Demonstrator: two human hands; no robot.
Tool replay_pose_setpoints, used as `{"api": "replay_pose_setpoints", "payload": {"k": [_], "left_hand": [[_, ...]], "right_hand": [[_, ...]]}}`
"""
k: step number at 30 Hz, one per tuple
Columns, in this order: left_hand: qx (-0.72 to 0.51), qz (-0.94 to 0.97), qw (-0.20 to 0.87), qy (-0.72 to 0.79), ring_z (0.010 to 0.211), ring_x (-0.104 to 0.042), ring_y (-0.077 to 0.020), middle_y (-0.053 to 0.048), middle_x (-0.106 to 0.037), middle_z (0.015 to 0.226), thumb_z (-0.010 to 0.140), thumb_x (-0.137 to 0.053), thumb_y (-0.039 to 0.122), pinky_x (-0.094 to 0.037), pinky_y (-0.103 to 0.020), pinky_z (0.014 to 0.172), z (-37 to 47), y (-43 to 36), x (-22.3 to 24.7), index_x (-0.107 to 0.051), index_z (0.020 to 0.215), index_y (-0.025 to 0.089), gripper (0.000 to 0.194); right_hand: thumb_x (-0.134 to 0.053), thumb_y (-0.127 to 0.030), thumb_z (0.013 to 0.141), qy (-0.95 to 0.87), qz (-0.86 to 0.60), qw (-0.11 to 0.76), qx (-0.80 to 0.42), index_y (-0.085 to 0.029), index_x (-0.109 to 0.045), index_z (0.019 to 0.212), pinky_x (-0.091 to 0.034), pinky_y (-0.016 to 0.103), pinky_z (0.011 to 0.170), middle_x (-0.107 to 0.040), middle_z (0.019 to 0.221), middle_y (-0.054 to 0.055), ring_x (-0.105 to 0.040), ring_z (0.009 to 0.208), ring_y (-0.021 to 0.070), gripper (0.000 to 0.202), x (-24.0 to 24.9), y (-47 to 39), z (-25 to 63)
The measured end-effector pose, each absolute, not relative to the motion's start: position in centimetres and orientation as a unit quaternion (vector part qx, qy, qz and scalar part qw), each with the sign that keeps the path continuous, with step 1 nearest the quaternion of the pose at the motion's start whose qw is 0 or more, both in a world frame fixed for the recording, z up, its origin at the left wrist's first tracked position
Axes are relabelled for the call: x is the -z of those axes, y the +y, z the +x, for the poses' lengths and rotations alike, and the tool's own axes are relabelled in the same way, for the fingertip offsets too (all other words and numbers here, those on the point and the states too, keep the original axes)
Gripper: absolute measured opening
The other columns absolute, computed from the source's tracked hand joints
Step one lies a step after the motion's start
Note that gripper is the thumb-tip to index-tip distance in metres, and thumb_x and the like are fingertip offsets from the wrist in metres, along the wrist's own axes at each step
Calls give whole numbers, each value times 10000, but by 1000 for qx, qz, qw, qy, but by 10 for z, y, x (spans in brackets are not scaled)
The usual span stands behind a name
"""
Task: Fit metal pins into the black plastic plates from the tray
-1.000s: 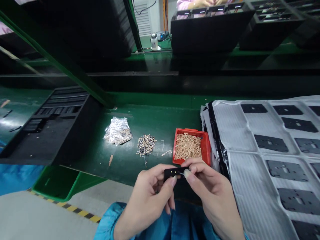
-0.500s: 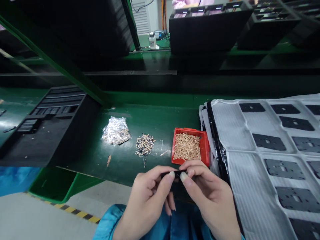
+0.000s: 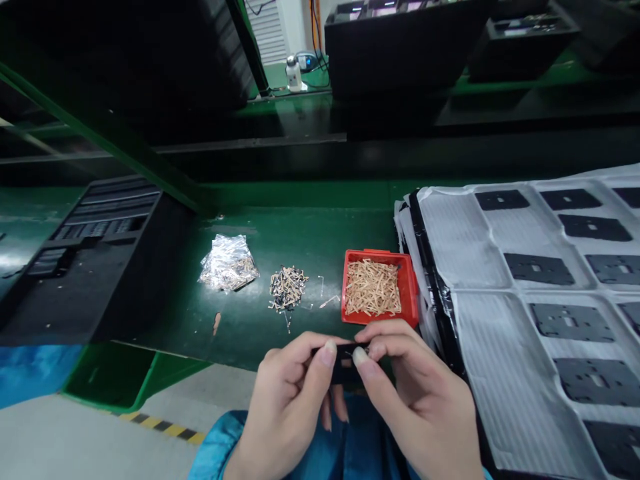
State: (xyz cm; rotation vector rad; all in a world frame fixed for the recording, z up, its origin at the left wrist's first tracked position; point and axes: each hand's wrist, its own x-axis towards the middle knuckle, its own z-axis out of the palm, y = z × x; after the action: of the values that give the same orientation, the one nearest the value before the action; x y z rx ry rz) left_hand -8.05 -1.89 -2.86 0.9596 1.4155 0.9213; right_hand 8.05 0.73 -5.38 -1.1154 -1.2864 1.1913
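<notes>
Between both hands, at the table's front edge, is a small black plate point(image 3: 345, 365) with an opening in it. My left hand point(image 3: 295, 400) grips its left side between thumb and fingers. The thumb and fingertips of my right hand point(image 3: 413, 393) pinch its upper right edge; anything tiny between them is too small to make out. Just beyond the hands sits a red tray point(image 3: 411, 293) holding many thin tan strips point(image 3: 373, 287). Left of it lies a pile of small black and gold parts point(image 3: 289, 288), and farther left some clear plastic bags point(image 3: 229, 263) with parts inside.
White padded trays point(image 3: 490, 347) with several black plates point(image 3: 570, 323) stand on the right. At the left is a black box point(image 3: 95, 273) above a green bin point(image 3: 113, 373). A green post point(image 3: 115, 137) slants across the upper left. Behind stand a bottle point(image 3: 294, 75) and dark boxes point(image 3: 395, 50).
The black plate is tilted so that more of its face and its opening show. Both hands have shifted slightly, and the camera view has moved a little.
</notes>
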Motion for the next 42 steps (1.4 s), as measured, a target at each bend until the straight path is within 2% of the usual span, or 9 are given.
{"api": "replay_pose_setpoints", "payload": {"k": [6,10,14,19,27,32,38,40,42], "left_hand": [[-428,327,607,584,353,-591,-102,-27,-702,499,997,-686,544,-456,-143,366,-79,-18,39,-762,914,137,422],[-440,292,606,595,366,-611,-112,-43,-721,505,969,-722,545,-470,-154,376,-75,-16,30,-748,845,128,436],[-450,258,609,600,388,-649,-123,-51,-734,511,949,-766,491,-480,-148,381,-74,-15,22,-778,830,118,392],[-467,220,704,488,335,-634,-125,-96,-747,512,915,-810,484,-453,-126,325,-77,-12,29,-779,758,100,416],[-470,232,741,420,437,-711,-129,-118,-803,623,1016,-680,527,-556,-137,416,-78,-13,31,-834,985,87,467],[-441,291,662,532,389,-650,-112,-53,-743,531,971,-725,553,-518,-147,406,-74,-21,29,-784,955,120,437],[-408,305,562,652,334,-527,-65,70,-576,440,779,-920,401,-395,-119,352,-62,-18,20,-585,739,191,398],[-414,314,576,630,310,-477,-48,92,-533,428,751,-939,442,-322,-102,320,-62,-15,23,-540,722,202,467],[-420,331,589,606,270,-404,-40,106,-483,387,828,-855,566,-251,-101,296,-63,-14,28,-522,741,212,495]], "right_hand": [[-745,-179,919,-513,-456,530,-499,-288,-741,982,-653,252,851,-741,1063,50,-765,998,178,126,63,-4,81],[-730,-219,962,-402,-477,565,-540,-333,-674,1136,-668,269,791,-761,1104,38,-777,873,153,215,68,-11,80],[-756,-283,945,-449,-471,526,-549,-274,-760,941,-657,256,759,-756,992,54,-762,835,170,10,67,-8,86],[-790,-332,916,-434,-451,523,-578,-250,-787,816,-652,239,709,-747,926,66,-759,815,178,129,67,-5,95],[-772,-301,930,-441,-441,530,-575,-247,-764,786,-619,193,646,-708,864,34,-720,740,141,154,67,-8,101],[-775,-284,922,-463,-451,534,-545,-249,-764,774,-621,215,633,-715,835,42,-713,723,153,153,63,-8,98],[-742,-162,922,-588,-422,522,-451,-252,-776,856,-621,222,635,-744,844,47,-739,729,164,117,59,-12,98],[-721,-153,940,-612,-414,509,-441,-257,-767,878,-617,214,640,-744,864,36,-743,735,153,129,61,-14,99],[-709,-155,954,-634,-426,498,-410,-267,-755,912,-622,215,680,-747,909,26,-748,769,145,128,64,-15,101]]}}
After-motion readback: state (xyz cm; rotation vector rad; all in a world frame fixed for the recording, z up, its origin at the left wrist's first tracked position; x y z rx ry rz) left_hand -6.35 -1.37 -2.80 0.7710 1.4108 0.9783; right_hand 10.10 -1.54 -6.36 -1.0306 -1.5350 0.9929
